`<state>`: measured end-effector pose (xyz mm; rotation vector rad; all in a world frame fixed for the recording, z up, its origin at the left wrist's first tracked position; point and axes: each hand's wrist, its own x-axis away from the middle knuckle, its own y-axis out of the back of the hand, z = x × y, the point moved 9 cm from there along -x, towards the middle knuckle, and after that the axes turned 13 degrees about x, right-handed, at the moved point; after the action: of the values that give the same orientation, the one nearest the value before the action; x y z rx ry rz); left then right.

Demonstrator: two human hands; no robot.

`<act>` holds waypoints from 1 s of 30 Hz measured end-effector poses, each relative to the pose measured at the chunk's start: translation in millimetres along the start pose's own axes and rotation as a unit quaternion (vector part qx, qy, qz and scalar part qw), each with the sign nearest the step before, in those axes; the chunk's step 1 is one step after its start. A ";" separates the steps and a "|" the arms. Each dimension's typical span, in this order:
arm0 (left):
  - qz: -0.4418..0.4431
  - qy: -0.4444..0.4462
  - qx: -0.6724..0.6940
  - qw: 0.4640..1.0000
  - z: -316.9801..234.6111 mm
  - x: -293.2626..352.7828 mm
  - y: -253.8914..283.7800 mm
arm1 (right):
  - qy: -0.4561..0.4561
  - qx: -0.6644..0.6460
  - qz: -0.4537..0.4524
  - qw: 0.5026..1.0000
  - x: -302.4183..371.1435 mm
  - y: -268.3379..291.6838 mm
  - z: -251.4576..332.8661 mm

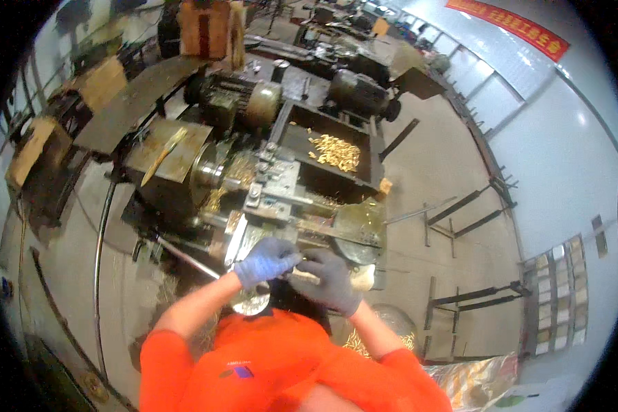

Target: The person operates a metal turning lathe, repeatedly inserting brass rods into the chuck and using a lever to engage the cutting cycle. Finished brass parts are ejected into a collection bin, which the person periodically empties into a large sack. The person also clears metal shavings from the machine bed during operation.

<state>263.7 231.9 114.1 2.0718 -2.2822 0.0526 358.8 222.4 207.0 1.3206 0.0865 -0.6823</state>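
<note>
My left hand, in a blue-grey work glove, has its fingers pinched together in front of my chest. My right hand, in a dark grey glove, meets it fingertip to fingertip. Whatever they pinch is too small and too covered to name. Just beyond both hands stands a small oily lathe with a chuck on its left. Small brass-coloured parts lie heaped in the dark metal tray behind the tool slide. Below my left wrist is a round shiny metal piece.
A brush lies on the metal plate left of the chuck. More brass-coloured pieces show in a round container by my right forearm. Metal frames stand on the floor to the right, and a bar slants out at the left.
</note>
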 end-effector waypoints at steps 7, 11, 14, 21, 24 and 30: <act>0.015 -0.010 0.081 0.997 -2.9 14.2 25.5 | 0.130 -0.008 0.040 0.991 -31.2 2.6 25.4; -0.007 -0.018 0.158 0.987 -15.8 20.2 42.1 | 0.158 0.001 0.057 0.986 -49.4 -1.6 32.5; -0.042 0.012 0.150 0.988 -25.9 25.8 51.1 | 0.157 0.014 0.047 0.986 -59.2 -2.2 36.7; -0.080 -0.080 0.061 0.992 -24.5 31.4 70.5 | 0.175 0.006 0.106 0.979 -77.8 -22.6 43.4; -0.101 -0.046 0.077 0.991 -29.6 54.4 94.1 | 0.180 0.001 0.119 0.976 -88.2 -27.5 45.2; -0.383 -0.002 -0.136 0.914 -50.4 190.2 231.6 | 0.177 0.083 0.109 0.975 -141.1 -51.3 22.8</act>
<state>16.0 68.6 180.3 2.6061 -1.2279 -0.2854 212.2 255.1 230.0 1.5757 0.1725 -0.2671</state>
